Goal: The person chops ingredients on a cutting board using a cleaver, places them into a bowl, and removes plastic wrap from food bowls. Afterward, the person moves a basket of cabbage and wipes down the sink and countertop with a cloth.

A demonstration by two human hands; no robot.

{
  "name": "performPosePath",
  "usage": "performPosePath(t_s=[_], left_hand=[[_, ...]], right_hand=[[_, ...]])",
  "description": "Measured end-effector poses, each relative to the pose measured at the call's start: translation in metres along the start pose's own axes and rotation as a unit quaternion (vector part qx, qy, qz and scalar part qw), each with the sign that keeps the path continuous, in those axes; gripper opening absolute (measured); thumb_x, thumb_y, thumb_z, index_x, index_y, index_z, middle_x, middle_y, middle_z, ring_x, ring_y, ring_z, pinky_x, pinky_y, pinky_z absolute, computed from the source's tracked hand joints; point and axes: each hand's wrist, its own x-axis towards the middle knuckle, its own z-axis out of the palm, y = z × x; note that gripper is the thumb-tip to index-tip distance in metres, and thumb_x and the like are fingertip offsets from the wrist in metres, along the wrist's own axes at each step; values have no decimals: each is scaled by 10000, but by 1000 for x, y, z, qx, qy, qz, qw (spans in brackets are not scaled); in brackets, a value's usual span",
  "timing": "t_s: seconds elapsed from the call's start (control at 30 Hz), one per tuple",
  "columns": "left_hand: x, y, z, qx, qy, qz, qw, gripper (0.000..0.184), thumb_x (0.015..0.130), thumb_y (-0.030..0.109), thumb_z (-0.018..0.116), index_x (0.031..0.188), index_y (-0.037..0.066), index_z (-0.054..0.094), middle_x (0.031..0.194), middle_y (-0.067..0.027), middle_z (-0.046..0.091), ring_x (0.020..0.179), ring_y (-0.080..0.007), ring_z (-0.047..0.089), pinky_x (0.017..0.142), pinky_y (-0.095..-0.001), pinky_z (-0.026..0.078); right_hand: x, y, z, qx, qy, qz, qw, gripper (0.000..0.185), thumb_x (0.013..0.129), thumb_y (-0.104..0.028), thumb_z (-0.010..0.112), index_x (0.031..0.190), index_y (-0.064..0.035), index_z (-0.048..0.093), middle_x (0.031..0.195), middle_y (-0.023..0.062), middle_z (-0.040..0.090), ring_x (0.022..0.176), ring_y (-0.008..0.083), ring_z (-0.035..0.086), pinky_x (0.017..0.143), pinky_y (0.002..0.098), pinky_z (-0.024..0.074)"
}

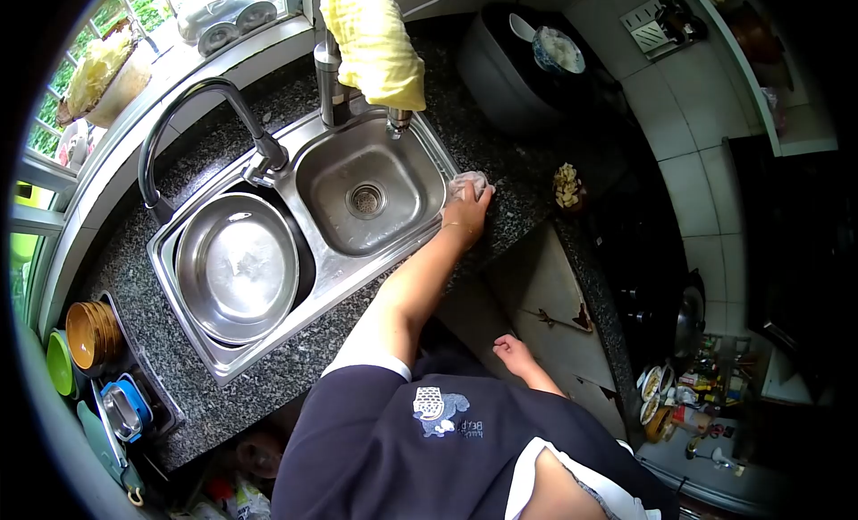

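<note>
My left hand [469,216] reaches across the counter to the right rim of the sink [313,238]. Its fingers press on a crumpled, pale pinkish-white cloth [471,184] at the rim and the granite beside it. Lower down, in front of the cabinet, my right hand [514,353] hangs with its fingers curled in, and nothing shows in it. The right basin [344,167] has a drain strainer [365,201] at its bottom. In the left basin sits a large round steel basin [237,265].
A curved faucet [192,86] arches over the left side. A yellow cloth cover [371,46] wraps a fixture above the right basin. A dark appliance [509,68] carries a bowl [559,50]. Brown bowls [89,335] stand at left; yellowish pieces [567,186] lie on the right counter.
</note>
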Motion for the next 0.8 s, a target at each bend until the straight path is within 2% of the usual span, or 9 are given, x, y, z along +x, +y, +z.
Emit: performPosePath(t_s=[0.13,0.17,0.23,0.3,0.33,0.4,0.57,0.67,0.8], left_hand=[[-5,-24,-19,-5,-45,52,998,401,794,114,499,1195,120,507,1231,-210,482,889,-344,616,795,-400,490],[4,-34,-21,-123,-31,-26,992,348,783,124,534,1127,85,561,1032,-197,605,915,-327,610,807,-386,482],[9,-64,-7,-353,193,-120,907,345,815,172,593,1126,29,545,822,-148,636,763,-171,618,654,-295,488],[44,-118,13,-536,340,-137,761,314,814,166,581,1060,-29,563,785,-83,614,648,-179,583,578,-279,485],[43,-129,-12,-745,242,-141,605,269,828,133,511,1037,-26,571,787,-81,600,593,-167,556,512,-266,459],[54,-142,-46,-782,333,-163,501,316,789,3,353,1009,5,579,725,-60,568,450,-120,443,363,-248,332],[107,-192,-52,-700,378,-46,604,466,767,17,410,1220,101,483,890,-72,612,498,-142,489,407,-251,390],[130,-172,-35,-211,390,-290,848,579,753,127,518,1319,159,397,1154,-202,553,1037,-352,551,883,-386,438],[120,-108,-25,-130,332,-226,907,507,766,117,510,1266,95,430,1190,-230,510,1100,-400,477,951,-425,376]], right_hand=[[5,5,3,18,-34,-8,999,252,810,-206,618,989,-34,577,748,42,599,680,115,548,651,267,462],[8,5,2,21,-36,-10,999,252,810,-206,618,989,-34,577,748,42,599,680,115,548,651,267,462],[14,4,-2,21,-30,-20,999,254,811,-209,616,992,-36,572,754,42,598,690,118,551,661,263,460],[22,2,-8,29,-18,-4,999,254,808,-211,620,985,-35,572,792,68,615,725,151,579,676,283,468],[23,3,-11,26,-12,3,1000,258,807,-218,623,980,-34,571,822,88,632,757,178,603,693,301,477],[27,11,-16,38,-9,10,999,255,807,-218,623,979,-36,572,825,88,632,762,178,603,696,300,476],[36,41,-24,60,18,23,998,247,806,-210,623,977,-37,576,831,92,632,771,181,603,705,294,474],[31,57,-24,83,21,56,995,239,806,-202,625,969,-35,579,831,96,631,771,189,602,703,296,474],[30,72,-18,84,16,53,995,231,804,-203,628,955,-35,582,831,99,630,771,197,601,700,305,473]])
